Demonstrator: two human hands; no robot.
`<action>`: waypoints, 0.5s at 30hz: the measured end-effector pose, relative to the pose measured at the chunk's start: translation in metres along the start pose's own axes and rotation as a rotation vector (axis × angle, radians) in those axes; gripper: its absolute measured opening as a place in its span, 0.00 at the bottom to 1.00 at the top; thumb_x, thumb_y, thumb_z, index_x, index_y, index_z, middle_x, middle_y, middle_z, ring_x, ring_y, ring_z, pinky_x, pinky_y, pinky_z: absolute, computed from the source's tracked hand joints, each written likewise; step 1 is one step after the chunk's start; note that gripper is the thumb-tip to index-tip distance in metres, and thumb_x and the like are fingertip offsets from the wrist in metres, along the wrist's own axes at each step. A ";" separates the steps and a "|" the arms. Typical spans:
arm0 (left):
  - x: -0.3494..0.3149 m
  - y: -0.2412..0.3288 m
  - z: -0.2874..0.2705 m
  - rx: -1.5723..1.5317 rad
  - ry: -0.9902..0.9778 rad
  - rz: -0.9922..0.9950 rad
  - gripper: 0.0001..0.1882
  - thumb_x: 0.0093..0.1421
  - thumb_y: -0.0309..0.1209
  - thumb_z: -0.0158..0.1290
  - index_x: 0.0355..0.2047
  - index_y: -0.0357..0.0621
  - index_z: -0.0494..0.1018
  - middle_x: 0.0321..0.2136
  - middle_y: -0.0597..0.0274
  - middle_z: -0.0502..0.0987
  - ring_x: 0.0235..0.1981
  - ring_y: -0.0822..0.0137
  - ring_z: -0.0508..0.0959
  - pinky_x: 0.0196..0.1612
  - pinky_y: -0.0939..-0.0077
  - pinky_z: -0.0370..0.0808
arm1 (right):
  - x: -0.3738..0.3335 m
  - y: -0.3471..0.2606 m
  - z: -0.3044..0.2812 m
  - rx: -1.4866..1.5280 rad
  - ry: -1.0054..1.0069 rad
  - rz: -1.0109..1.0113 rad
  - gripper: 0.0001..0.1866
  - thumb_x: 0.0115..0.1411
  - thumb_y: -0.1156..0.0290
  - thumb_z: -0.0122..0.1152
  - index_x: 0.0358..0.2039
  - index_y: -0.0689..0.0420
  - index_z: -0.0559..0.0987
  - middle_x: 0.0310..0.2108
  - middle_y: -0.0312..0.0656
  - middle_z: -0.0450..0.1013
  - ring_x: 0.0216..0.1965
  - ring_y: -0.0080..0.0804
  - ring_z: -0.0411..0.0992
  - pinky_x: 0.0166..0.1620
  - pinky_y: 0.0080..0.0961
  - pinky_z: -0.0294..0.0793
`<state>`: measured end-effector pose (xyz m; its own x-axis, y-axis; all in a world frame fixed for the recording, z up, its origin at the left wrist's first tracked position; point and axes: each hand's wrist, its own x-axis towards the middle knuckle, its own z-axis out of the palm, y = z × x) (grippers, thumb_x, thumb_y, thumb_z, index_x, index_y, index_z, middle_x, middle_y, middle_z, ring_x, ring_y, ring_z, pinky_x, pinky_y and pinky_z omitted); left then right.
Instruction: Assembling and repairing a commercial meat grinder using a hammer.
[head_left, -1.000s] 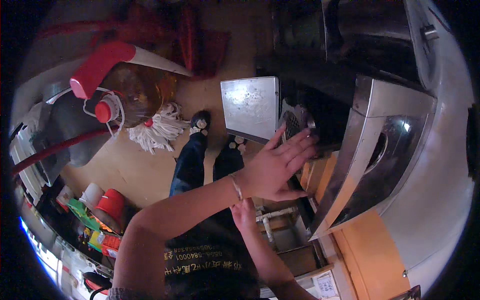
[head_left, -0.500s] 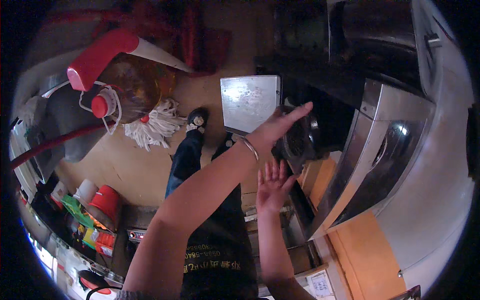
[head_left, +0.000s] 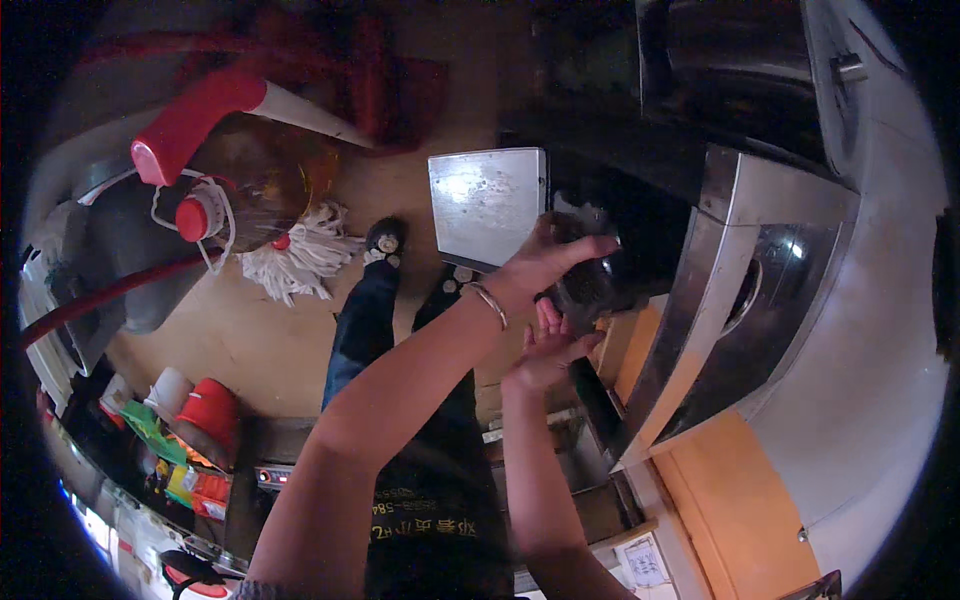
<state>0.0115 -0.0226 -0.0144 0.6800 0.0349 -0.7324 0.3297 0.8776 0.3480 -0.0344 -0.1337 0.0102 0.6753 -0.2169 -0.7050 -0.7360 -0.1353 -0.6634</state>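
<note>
My left hand (head_left: 558, 258) reaches across from the lower left, a bangle on its wrist. Its thumb lies stretched over a dark, shiny, rounded thing (head_left: 590, 288), and its fingers curl round the far side. What kind of thing this is, I cannot make out in the dim light. Just below it is my right hand (head_left: 540, 362), palm up, thumb and fingers apart. Its fingertips come up to the near edge of the dark thing; whether they touch it is unclear.
A pale metal-topped square surface (head_left: 488, 205) stands beyond my left hand. At right is a steel cabinet (head_left: 725, 290) with a handle. Toward the left are a mop head (head_left: 300, 255), a large red-capped bottle (head_left: 265, 180) and a red bucket (head_left: 208, 410).
The dark thing and my left hand have come slightly nearer and tilted. My right hand has turned, its fingers closer to the dark thing's edge. The whole view has shifted a little.
</note>
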 end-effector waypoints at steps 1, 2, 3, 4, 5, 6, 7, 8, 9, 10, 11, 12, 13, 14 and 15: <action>0.001 -0.004 -0.001 -0.004 -0.002 0.003 0.48 0.38 0.48 0.62 0.53 0.36 0.51 0.47 0.54 0.65 0.49 0.61 0.65 0.53 0.67 0.61 | -0.001 0.001 0.003 -0.002 0.078 -0.024 0.45 0.49 0.28 0.21 0.46 0.56 0.63 0.48 0.44 0.64 0.56 0.30 0.54 0.58 0.38 0.37; 0.001 -0.006 -0.003 0.036 0.006 0.047 0.49 0.37 0.49 0.62 0.54 0.36 0.51 0.47 0.54 0.65 0.50 0.61 0.64 0.54 0.69 0.60 | 0.000 0.001 0.002 -0.004 0.074 -0.027 0.45 0.49 0.28 0.21 0.46 0.56 0.63 0.48 0.44 0.64 0.56 0.30 0.54 0.58 0.38 0.37; 0.001 -0.007 -0.004 0.077 0.015 0.092 0.51 0.37 0.50 0.62 0.54 0.36 0.51 0.48 0.54 0.65 0.51 0.61 0.63 0.55 0.70 0.58 | 0.002 0.003 0.001 0.004 0.055 -0.024 0.45 0.49 0.28 0.20 0.47 0.56 0.63 0.49 0.44 0.64 0.56 0.29 0.54 0.58 0.38 0.37; 0.001 -0.009 -0.004 0.075 0.016 0.099 0.51 0.37 0.50 0.62 0.54 0.36 0.51 0.48 0.54 0.65 0.51 0.61 0.63 0.55 0.70 0.58 | 0.004 0.004 -0.001 0.012 0.034 -0.023 0.46 0.49 0.28 0.19 0.48 0.56 0.63 0.49 0.44 0.64 0.56 0.29 0.55 0.58 0.38 0.36; -0.003 -0.003 -0.002 0.092 -0.002 0.092 0.51 0.37 0.51 0.62 0.54 0.35 0.51 0.49 0.53 0.63 0.52 0.61 0.62 0.55 0.70 0.58 | 0.004 0.003 -0.001 0.012 0.031 -0.031 0.46 0.49 0.28 0.19 0.48 0.56 0.63 0.49 0.44 0.64 0.56 0.29 0.55 0.58 0.38 0.36; -0.007 0.003 0.001 0.110 -0.020 0.088 0.51 0.36 0.52 0.61 0.54 0.35 0.51 0.50 0.53 0.62 0.53 0.61 0.60 0.55 0.71 0.57 | 0.004 0.002 -0.001 0.005 0.010 -0.044 0.46 0.48 0.27 0.19 0.49 0.55 0.62 0.49 0.43 0.64 0.57 0.29 0.54 0.58 0.38 0.36; -0.005 0.002 -0.001 0.110 -0.024 0.102 0.51 0.36 0.52 0.61 0.54 0.35 0.51 0.50 0.53 0.62 0.53 0.61 0.60 0.55 0.71 0.57 | 0.003 0.000 0.000 0.000 -0.014 -0.060 0.47 0.48 0.27 0.18 0.50 0.55 0.62 0.49 0.42 0.64 0.57 0.28 0.53 0.58 0.38 0.36; -0.001 -0.001 -0.005 0.100 -0.068 0.076 0.54 0.36 0.54 0.60 0.56 0.35 0.48 0.52 0.50 0.59 0.55 0.59 0.58 0.56 0.71 0.55 | 0.000 -0.003 0.001 0.005 -0.026 -0.073 0.47 0.48 0.27 0.18 0.50 0.55 0.62 0.49 0.42 0.64 0.57 0.28 0.53 0.58 0.38 0.36; -0.003 0.011 -0.002 0.091 -0.124 0.063 0.57 0.36 0.55 0.60 0.58 0.35 0.45 0.55 0.48 0.55 0.57 0.58 0.55 0.57 0.71 0.54 | 0.002 -0.008 0.000 0.042 -0.088 -0.070 0.46 0.48 0.27 0.18 0.51 0.54 0.61 0.50 0.40 0.63 0.57 0.27 0.52 0.58 0.37 0.36; -0.014 0.021 0.004 0.096 -0.138 0.100 0.57 0.36 0.55 0.60 0.58 0.35 0.45 0.55 0.48 0.55 0.57 0.58 0.55 0.57 0.71 0.54 | 0.003 -0.014 0.001 0.080 -0.157 -0.071 0.46 0.48 0.27 0.18 0.52 0.53 0.61 0.51 0.39 0.62 0.58 0.26 0.51 0.58 0.37 0.37; -0.034 0.033 0.018 0.120 -0.091 0.065 0.60 0.36 0.58 0.59 0.59 0.36 0.40 0.57 0.46 0.51 0.59 0.58 0.52 0.58 0.70 0.52 | 0.009 -0.020 -0.004 0.092 -0.180 -0.123 0.46 0.48 0.27 0.18 0.52 0.53 0.61 0.51 0.39 0.62 0.58 0.26 0.51 0.58 0.37 0.37; -0.061 0.047 0.023 0.157 -0.015 0.043 0.63 0.37 0.60 0.58 0.60 0.36 0.35 0.59 0.45 0.47 0.60 0.58 0.49 0.59 0.70 0.50 | 0.009 -0.017 -0.007 -0.012 -0.160 -0.082 0.46 0.48 0.27 0.20 0.53 0.52 0.61 0.52 0.37 0.61 0.58 0.26 0.51 0.58 0.37 0.37; -0.057 0.028 0.008 0.038 0.155 0.015 0.67 0.35 0.55 0.63 0.57 0.28 0.30 0.51 0.46 0.62 0.52 0.60 0.63 0.56 0.71 0.56 | 0.007 -0.008 -0.008 -0.114 -0.162 -0.042 0.45 0.48 0.27 0.21 0.54 0.51 0.60 0.53 0.36 0.60 0.58 0.26 0.50 0.58 0.37 0.38; -0.071 0.039 0.023 0.088 0.145 -0.027 0.69 0.35 0.53 0.64 0.57 0.31 0.24 0.51 0.45 0.61 0.53 0.61 0.61 0.58 0.71 0.53 | 0.037 0.000 -0.046 -0.086 -0.193 -0.127 0.45 0.48 0.27 0.21 0.54 0.51 0.60 0.53 0.36 0.60 0.58 0.26 0.50 0.58 0.37 0.38; -0.101 0.061 0.041 0.144 0.112 -0.001 0.66 0.35 0.49 0.65 0.57 0.31 0.28 0.50 0.47 0.63 0.52 0.62 0.64 0.58 0.71 0.54 | 0.063 -0.001 -0.079 -0.171 -0.352 0.169 0.46 0.48 0.27 0.25 0.56 0.51 0.58 0.55 0.37 0.57 0.60 0.29 0.48 0.58 0.38 0.38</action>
<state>-0.0104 0.0079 0.1053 0.6052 0.0939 -0.7905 0.4266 0.8002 0.4216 0.0051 -0.2241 -0.0137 0.4978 0.0900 -0.8626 -0.8151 -0.2913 -0.5008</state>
